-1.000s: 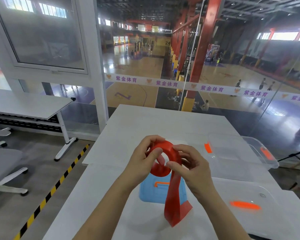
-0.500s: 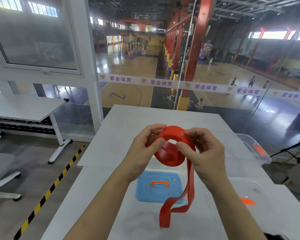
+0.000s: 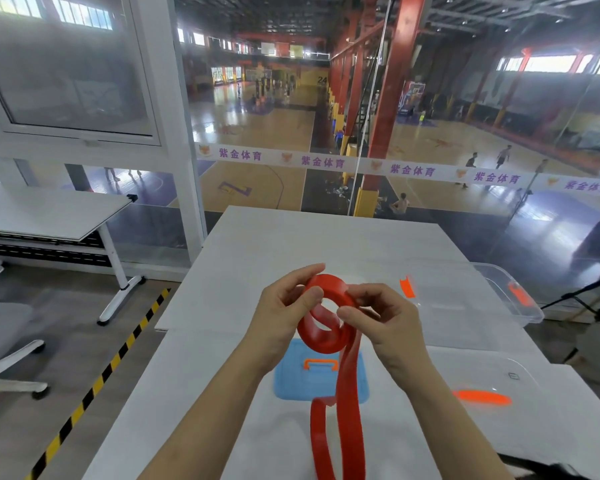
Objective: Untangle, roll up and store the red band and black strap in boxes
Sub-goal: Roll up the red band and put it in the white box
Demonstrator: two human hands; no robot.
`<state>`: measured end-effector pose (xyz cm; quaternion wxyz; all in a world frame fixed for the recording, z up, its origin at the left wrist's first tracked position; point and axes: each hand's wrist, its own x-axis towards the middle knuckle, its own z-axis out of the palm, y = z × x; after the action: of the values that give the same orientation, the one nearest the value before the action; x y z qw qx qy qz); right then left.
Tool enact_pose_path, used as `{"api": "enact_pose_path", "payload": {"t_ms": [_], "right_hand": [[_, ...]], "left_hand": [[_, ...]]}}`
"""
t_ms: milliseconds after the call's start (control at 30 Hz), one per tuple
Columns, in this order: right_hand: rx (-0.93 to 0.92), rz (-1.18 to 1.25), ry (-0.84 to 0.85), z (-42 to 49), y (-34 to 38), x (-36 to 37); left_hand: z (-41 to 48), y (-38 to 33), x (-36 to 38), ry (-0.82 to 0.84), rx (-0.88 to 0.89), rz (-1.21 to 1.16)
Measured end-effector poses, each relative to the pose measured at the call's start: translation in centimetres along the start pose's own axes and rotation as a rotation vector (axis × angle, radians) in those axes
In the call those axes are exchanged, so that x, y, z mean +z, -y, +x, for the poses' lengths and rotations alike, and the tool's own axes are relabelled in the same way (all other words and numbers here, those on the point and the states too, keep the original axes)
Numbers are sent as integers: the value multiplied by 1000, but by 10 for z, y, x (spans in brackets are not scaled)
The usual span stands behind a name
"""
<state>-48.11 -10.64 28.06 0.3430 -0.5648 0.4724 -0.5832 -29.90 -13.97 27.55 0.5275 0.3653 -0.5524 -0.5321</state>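
place: sports hall overlook rm | evid: basketball courts [image 3: 257, 133] thru glass [image 3: 551, 216] | white table [image 3: 291, 244]

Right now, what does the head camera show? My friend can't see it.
The left hand and right hand pinch a partly rolled red band above a white table, its loose tail hanging down. A blue box lies beneath, a clear box to the right.

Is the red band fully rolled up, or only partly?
Partly. The left hand and right hand hold a coil of the band; a long tail hangs loose.
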Motion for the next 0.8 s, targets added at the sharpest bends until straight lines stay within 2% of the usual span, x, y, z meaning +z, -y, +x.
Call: {"api": "enact_pose_path", "payload": {"t_ms": [167, 267, 367, 533, 633, 700, 800], "right_hand": [[24, 89, -79, -11, -16, 8], [32, 80, -112, -13, -20, 9], [53, -3, -110, -10, -18, 4], [53, -96, -8, -4, -15, -9], [48, -166, 60, -4, -16, -8], [67, -144, 64, -4, -18, -8], [73, -46, 22, -6, -26, -5]], "left_hand": [[-2, 4, 10, -132, 33, -108], [-1, 8, 10, -128, 41, -107], [-1, 15, 4, -78, 59, 73], [4, 13, -21, 192, -43, 325], [6, 10, -22, 299, -61, 577], [5, 9, -18, 273, -56, 565], [2, 14, -11, 187, -49, 392]]}}
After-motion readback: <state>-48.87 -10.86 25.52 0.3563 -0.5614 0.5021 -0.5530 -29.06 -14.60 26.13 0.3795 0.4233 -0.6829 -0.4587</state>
